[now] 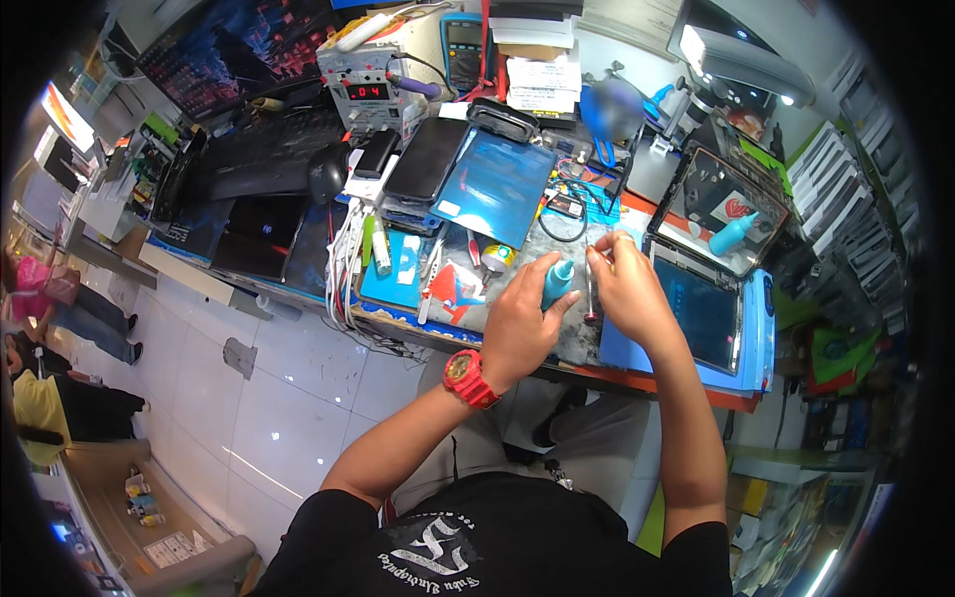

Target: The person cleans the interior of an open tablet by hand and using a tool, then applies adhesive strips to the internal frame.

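A teal bottle point(559, 285) is above the table's point(571, 347) front edge — the left hand point(524, 323) curls its fingers around it. Beside it, the right hand point(631, 291) pinches a slim rod point(592, 297); a dark-screened tablet point(696, 310) lies toward the right edge.

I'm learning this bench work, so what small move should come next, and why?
Probably set the slim tool down on the grey bench surface: the right hand appears to pinch it, while the left hand holds the teal bottle, so neither hand looks free.
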The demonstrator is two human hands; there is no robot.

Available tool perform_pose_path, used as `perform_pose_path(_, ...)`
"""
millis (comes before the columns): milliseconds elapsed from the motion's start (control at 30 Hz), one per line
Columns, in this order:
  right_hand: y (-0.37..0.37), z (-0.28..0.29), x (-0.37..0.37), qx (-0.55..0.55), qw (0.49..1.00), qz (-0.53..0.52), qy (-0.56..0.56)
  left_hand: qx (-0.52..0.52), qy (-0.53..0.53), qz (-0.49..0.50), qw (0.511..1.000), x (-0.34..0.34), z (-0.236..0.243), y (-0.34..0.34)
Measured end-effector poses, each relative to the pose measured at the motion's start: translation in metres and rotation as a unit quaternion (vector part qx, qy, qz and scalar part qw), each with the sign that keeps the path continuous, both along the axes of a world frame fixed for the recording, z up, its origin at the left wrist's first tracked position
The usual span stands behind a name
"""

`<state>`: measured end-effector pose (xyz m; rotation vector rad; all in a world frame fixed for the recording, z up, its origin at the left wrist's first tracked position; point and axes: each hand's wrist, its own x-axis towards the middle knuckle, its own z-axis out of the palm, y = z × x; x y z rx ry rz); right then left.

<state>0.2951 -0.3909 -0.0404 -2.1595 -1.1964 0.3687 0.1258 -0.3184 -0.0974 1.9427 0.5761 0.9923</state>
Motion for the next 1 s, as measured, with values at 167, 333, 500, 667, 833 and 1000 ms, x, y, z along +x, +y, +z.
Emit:
perform_pose_path(167, 0.019, -0.016, -0.004, -0.026, 0.994, 0.025, -0.103, 0.001, 0.010, 0.015, 1.000, -0.005, -0.005, -0.002)
perform_pose_path(333, 0.002, -0.007, -0.015, -0.017, 0.988, 0.015, -0.150, 0.044, -0.013, 0.029, 0.999, -0.021, -0.009, -0.007)
perform_pose_path(500, -0.028, -0.007, -0.022, 0.064, 0.987, 0.024, -0.149, 0.166, 0.010, 0.056, 0.984, -0.065, -0.009, -0.013)
perform_pose_path(667, -0.068, -0.010, -0.042, 0.099, 0.989, 0.037, -0.106, 0.184, 0.040, 0.128, 0.974, -0.112, -0.001, 0.009)
perform_pose_path(833, -0.114, -0.008, -0.063, 0.109, 0.993, 0.009, -0.054, 0.153, 0.182, 0.259, 0.936, -0.146, 0.008, 0.082)
perform_pose_path(1000, -0.150, -0.011, -0.069, 0.112, 0.990, 0.007, -0.088, 0.153, 0.336, 0.295, 0.881, -0.143, 0.014, 0.127)
